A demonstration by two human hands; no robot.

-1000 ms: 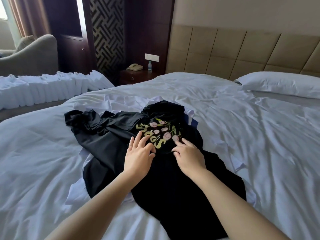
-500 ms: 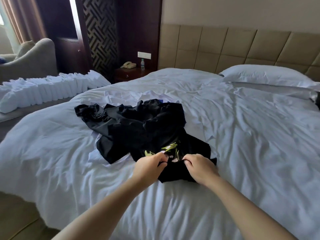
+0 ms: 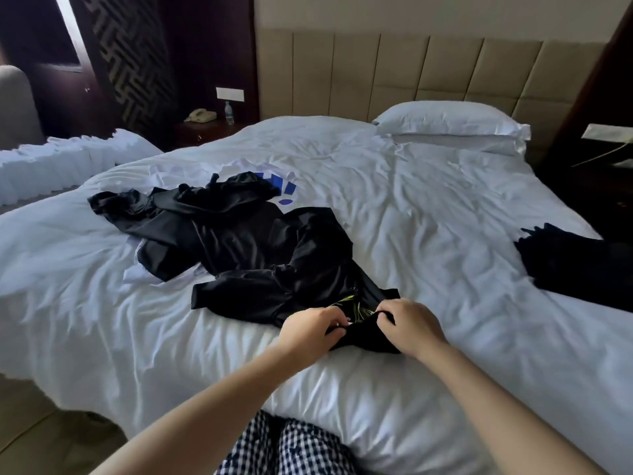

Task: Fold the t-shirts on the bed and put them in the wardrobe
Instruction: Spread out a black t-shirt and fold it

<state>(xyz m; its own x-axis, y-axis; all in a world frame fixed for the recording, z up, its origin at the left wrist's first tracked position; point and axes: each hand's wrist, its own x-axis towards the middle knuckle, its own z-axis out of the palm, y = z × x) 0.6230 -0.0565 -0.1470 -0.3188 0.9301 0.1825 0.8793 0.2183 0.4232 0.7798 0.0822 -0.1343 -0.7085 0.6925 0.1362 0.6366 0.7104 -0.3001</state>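
Left hand (image 3: 310, 329) and right hand (image 3: 409, 325) both pinch the near hem of the black t-shirt (image 3: 274, 265), crumpled mid-bed (image 3: 428, 214) toward the foot edge. Another dark garment (image 3: 579, 265) lies at the right edge.

One bed (image 3: 428, 207) carries one pillow (image 3: 445, 120), one white t-shirt (image 3: 236, 166) and three black garments (image 3: 308, 269) (two heaped together, one apart at right). One phone (image 3: 202, 115) and one bottle (image 3: 228, 113) stand behind.

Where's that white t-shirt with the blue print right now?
In the head view, the white t-shirt lies on the bed, left of centre, partly buried under the far end of the black t-shirts.
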